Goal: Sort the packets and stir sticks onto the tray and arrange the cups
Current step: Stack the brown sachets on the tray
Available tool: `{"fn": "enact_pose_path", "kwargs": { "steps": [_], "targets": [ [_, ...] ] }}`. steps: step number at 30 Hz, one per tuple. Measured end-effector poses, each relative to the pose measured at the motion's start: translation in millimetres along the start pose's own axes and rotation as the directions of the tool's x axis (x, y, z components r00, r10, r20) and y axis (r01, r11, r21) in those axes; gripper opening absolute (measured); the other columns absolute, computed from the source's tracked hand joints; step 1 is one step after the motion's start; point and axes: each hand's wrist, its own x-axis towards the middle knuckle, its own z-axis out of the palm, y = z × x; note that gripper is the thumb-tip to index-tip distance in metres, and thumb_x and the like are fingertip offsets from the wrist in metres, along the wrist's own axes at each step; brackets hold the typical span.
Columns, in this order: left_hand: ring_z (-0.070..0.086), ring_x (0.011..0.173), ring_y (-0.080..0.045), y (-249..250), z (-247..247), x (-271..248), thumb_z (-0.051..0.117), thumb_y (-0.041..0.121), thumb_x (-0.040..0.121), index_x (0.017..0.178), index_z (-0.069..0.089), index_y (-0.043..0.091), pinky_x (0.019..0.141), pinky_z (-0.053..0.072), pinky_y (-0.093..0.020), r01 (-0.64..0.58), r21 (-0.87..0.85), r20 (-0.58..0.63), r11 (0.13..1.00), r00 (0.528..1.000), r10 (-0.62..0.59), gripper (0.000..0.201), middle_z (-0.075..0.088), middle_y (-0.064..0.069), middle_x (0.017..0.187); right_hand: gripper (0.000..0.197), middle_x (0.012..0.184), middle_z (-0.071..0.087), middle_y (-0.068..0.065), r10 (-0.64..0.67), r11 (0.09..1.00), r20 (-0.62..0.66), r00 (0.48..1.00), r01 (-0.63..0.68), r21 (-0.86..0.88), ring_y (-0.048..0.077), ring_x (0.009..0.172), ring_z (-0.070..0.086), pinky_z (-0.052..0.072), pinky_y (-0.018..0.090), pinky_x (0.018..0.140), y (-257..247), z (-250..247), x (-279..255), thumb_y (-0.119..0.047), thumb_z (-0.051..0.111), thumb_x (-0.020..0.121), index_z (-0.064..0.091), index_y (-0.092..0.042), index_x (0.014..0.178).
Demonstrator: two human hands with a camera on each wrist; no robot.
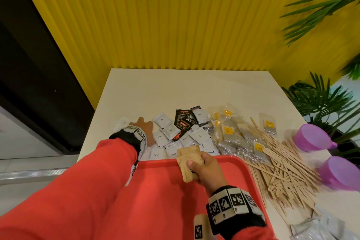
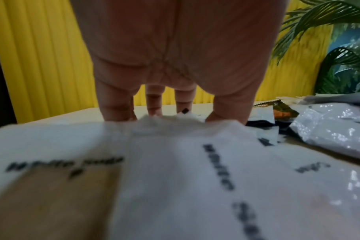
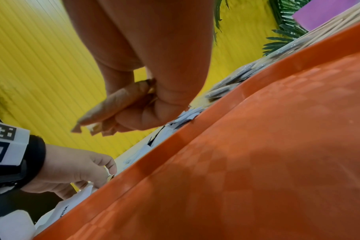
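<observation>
My right hand [image 1: 203,167] grips a small stack of brown paper packets [image 1: 188,157] just above the far edge of the red tray [image 1: 165,191]. From the right wrist, thumb and curled fingers clamp the brown packets [image 3: 115,104] over the tray [image 3: 257,146]. My left hand [image 1: 143,125] reaches past the tray to the left end of the packet pile. Its fingertips [image 2: 117,112] and thumb curl round the edge of a white packet [image 2: 166,120]. White coffee packets [image 1: 169,134], black packets [image 1: 182,121], stir sticks [image 1: 282,167] and two purple cups [image 1: 311,138] lie on the table.
Clear and silver tea bag packets [image 1: 233,132] lie between the black packets and the stir sticks. More clear wrappers [image 1: 319,226] sit at the near right. A yellow ribbed wall [image 1: 175,25] backs the white table [image 1: 175,87]; plants [image 1: 321,99] stand at the right.
</observation>
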Motion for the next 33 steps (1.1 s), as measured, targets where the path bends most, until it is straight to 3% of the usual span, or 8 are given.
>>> {"fn": "enact_pose_path", "kwargs": {
  "steps": [7, 16, 20, 22, 25, 29, 31, 33],
  "targets": [
    [0.054, 0.111, -0.027, 2, -8, -4, 0.047, 0.020, 0.092, 0.121, 0.048, 0.009, 0.086, 0.043, -0.030, -0.083, 0.008, -0.143, 0.997, 0.986, 0.083, 0.031, 0.054, -0.010, 0.124, 0.018, 0.079, 0.065, 0.002, 0.006, 1.000, -0.005, 1.000, -0.006, 0.026, 0.011, 0.065, 0.059, 0.043, 0.018, 0.053, -2, 5, -2, 0.002, 0.057, 0.086, 0.058, -0.017, 0.087],
    [0.057, 0.109, -0.026, -9, -7, 3, 0.037, 0.009, 0.094, 0.117, 0.057, 0.011, 0.088, 0.044, -0.030, -0.103, -0.003, -0.162, 0.995, 0.982, 0.101, 0.030, 0.058, -0.009, 0.122, 0.018, 0.084, 0.067, 0.005, 0.025, 0.997, -0.001, 1.000, -0.025, 0.072, 0.017, 0.075, 0.063, 0.050, 0.028, 0.066, -1, 10, -4, 0.005, 0.056, 0.086, 0.059, -0.013, 0.092],
    [0.058, 0.102, -0.028, -16, -5, 7, 0.046, 0.016, 0.094, 0.105, 0.065, 0.013, 0.074, 0.043, -0.026, -0.099, -0.231, -0.264, 0.968, 0.964, 0.035, 0.022, 0.051, -0.009, 0.124, 0.018, 0.080, 0.065, 0.003, 0.022, 0.998, -0.004, 1.000, -0.022, 0.058, 0.013, 0.068, 0.061, 0.046, 0.020, 0.054, -3, 9, -5, 0.003, 0.056, 0.087, 0.058, -0.014, 0.088],
    [0.056, 0.105, -0.029, -18, -5, 4, 0.053, 0.018, 0.092, 0.094, 0.069, 0.010, 0.078, 0.043, -0.026, -0.113, -0.424, -0.364, 0.898, 0.930, -0.055, 0.018, 0.046, -0.009, 0.125, 0.017, 0.079, 0.065, 0.003, 0.018, 0.998, -0.013, 1.000, -0.017, 0.052, 0.012, 0.067, 0.060, 0.045, 0.020, 0.053, -4, 10, -5, 0.002, 0.057, 0.087, 0.058, -0.014, 0.086],
    [0.054, 0.108, -0.023, -23, -8, -6, 0.060, 0.015, 0.087, 0.076, 0.068, 0.016, 0.084, 0.040, -0.024, -0.201, -0.647, -0.431, 0.736, 0.892, -0.135, 0.014, 0.056, -0.005, 0.114, 0.016, 0.082, 0.065, 0.004, 0.022, 0.997, -0.015, 1.000, -0.021, 0.070, 0.014, 0.070, 0.061, 0.045, 0.021, 0.056, -5, 13, -3, 0.001, 0.057, 0.087, 0.059, -0.014, 0.088],
    [0.059, 0.070, -0.011, -28, -17, -27, 0.055, 0.008, 0.090, 0.075, 0.061, 0.018, 0.071, 0.046, -0.025, -0.298, -0.835, -0.390, 0.462, 0.913, -0.117, 0.019, 0.062, -0.002, 0.082, 0.015, 0.088, 0.066, 0.007, 0.043, 0.993, -0.008, 0.999, -0.041, 0.114, 0.015, 0.071, 0.062, 0.046, 0.019, 0.051, -6, 22, -1, 0.000, 0.057, 0.088, 0.060, -0.007, 0.100],
    [0.058, 0.048, 0.000, -31, -19, -40, 0.052, 0.005, 0.092, 0.074, 0.058, 0.017, 0.056, 0.049, -0.018, -0.280, -0.909, -0.332, 0.310, 0.934, -0.131, 0.022, 0.062, -0.005, 0.076, 0.019, 0.091, 0.067, 0.008, 0.051, 0.986, 0.005, 0.999, -0.051, 0.156, 0.018, 0.076, 0.063, 0.049, 0.024, 0.058, -7, 28, 0, -0.001, 0.056, 0.089, 0.059, -0.003, 0.107],
    [0.054, 0.040, 0.001, -32, -17, -51, 0.050, 0.000, 0.091, 0.075, 0.055, 0.014, 0.048, 0.047, -0.014, -0.241, -0.958, -0.261, 0.156, 0.958, -0.123, 0.022, 0.061, -0.009, 0.073, 0.019, 0.089, 0.066, 0.007, 0.057, 0.972, 0.033, 0.998, -0.063, 0.226, 0.019, 0.077, 0.063, 0.050, 0.027, 0.062, -10, 35, -1, -0.001, 0.054, 0.090, 0.057, -0.002, 0.109]
  ]
}}
